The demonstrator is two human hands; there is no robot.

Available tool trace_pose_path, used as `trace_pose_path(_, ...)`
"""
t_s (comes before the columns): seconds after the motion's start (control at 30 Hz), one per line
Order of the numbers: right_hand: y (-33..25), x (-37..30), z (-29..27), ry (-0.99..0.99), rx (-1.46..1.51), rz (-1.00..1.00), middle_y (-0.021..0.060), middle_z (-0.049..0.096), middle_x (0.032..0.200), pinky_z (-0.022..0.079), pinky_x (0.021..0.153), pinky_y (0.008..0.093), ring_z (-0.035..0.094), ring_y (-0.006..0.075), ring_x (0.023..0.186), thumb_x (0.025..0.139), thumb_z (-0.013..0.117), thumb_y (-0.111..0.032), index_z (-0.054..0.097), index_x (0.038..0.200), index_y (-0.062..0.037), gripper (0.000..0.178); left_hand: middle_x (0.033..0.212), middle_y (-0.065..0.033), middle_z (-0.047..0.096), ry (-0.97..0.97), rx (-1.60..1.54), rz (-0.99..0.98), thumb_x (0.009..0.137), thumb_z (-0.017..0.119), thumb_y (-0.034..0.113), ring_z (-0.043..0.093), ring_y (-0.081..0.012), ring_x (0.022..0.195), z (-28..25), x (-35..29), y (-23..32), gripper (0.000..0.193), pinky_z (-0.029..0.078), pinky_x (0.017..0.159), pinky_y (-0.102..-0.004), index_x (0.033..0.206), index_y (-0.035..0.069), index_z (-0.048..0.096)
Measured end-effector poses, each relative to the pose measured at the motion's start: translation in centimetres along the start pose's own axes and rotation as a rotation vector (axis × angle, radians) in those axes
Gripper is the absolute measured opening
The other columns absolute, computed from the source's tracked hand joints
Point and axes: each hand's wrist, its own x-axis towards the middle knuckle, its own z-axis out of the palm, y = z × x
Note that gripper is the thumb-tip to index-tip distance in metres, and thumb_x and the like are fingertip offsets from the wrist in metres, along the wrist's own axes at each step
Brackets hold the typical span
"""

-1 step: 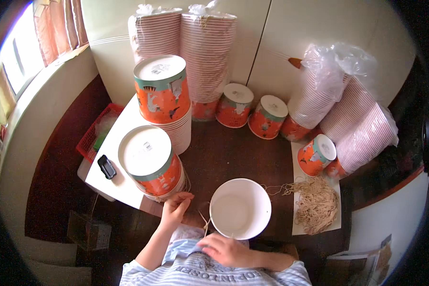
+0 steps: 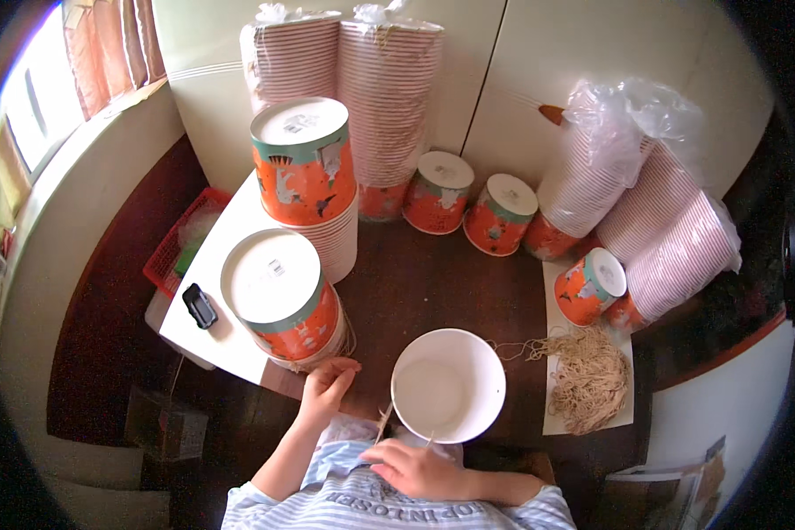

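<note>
A white paper tub (image 2: pixel 442 402) stands mouth up at the table's front edge, with its inside showing. Thin tan cord (image 2: pixel 383 422) hangs at its left side, and a short pale end sticks up by the near rim. Below that rim is my right hand (image 2: pixel 411 466), its fingers curled together; what they hold is hidden. My left hand (image 2: pixel 329 384) is closed in a pinch beside the foot of an upturned orange-and-green tub stack (image 2: pixel 300 331), where loose cords hang. Anything between those fingertips is too small to make out.
A taller tub stack (image 2: pixel 305 181) rises behind, near plastic-wrapped stacks (image 2: pixel 389 106). Single upturned tubs (image 2: pixel 501 216) stand at the back. More wrapped stacks (image 2: pixel 676 256) lean at right, behind a cord heap (image 2: pixel 589 380). A black tray (image 2: pixel 200 306) lies at the left edge.
The cord at the white tub's left side has shifted closer to the wall of the tub. My right hand has moved very slightly; my left stays in place. The whole view is slightly displaced.
</note>
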Motion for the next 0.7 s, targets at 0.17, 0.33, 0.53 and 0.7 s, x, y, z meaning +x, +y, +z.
trace_pose_path(0.17, 5.6, -1.2, 3.7, -0.03, -0.054, 0.16, 0.0106, 0.058, 0.087, 0.048, 0.065, 0.0348, 0.059, 0.027, 0.077, 0.077, 0.055, -0.01, 0.057, 0.093, -0.006, 0.016, 0.079, -0.0024, 0.059, -0.082, -0.023, -0.267, 0.085, 0.052, 0.015, 0.053, -0.0087, 0.074, -0.2, -2.2, -0.4, 0.016, 0.043, 0.068, -0.023, 0.088, 0.0, 0.058)
trace_pose_path(0.33, 8.5, -1.9, 3.9, -0.1, -0.147, 0.168, 0.0112, 0.061, 0.083, 0.048, 0.068, 0.0327, 0.059, 0.0247, 0.076, 0.075, 0.055, -0.009, 0.062, 0.086, -0.0055, 0.013, 0.086, -0.0053, 0.061, -0.267, -0.012, -0.315, 0.085, 0.053, 0.017, 0.055, -0.0097, 0.08, -0.1, -3.4, -2.0, 0.02, 0.044, 0.071, -0.0232, 0.091, -0.002, 0.059)
trace_pose_path(0.53, 8.6, -2.0, 4.0, -0.079, -0.058, 0.119, 0.012, 0.061, 0.083, 0.047, 0.071, 0.0327, 0.06, 0.0251, 0.076, 0.077, 0.055, -0.011, 0.062, 0.09, -0.0056, 0.016, 0.087, -0.0037, 0.061, -0.42, 0.035, -0.378, 0.082, 0.058, 0.016, 0.054, -0.0075, 0.08, 0.7, -4.7, -2.0, 0.022, 0.044, 0.07, -0.0231, 0.095, -0.001, 0.06)
trace_pose_path(0.7, 9.3, -2.3, 4.3, -0.007, 0.02, 0.142, 0.0122, 0.061, 0.083, 0.047, 0.07, 0.0326, 0.06, 0.0246, 0.075, 0.076, 0.054, -0.009, 0.061, 0.093, -0.0072, 0.019, 0.086, -0.0028, 0.061, -0.425, -0.039, -0.448, 0.083, 0.056, 0.016, 0.053, -0.0069, 0.081, 0.3, -5.1, -3.2, 0.018, 0.044, 0.069, -0.0224, 0.092, 0.001, 0.062)
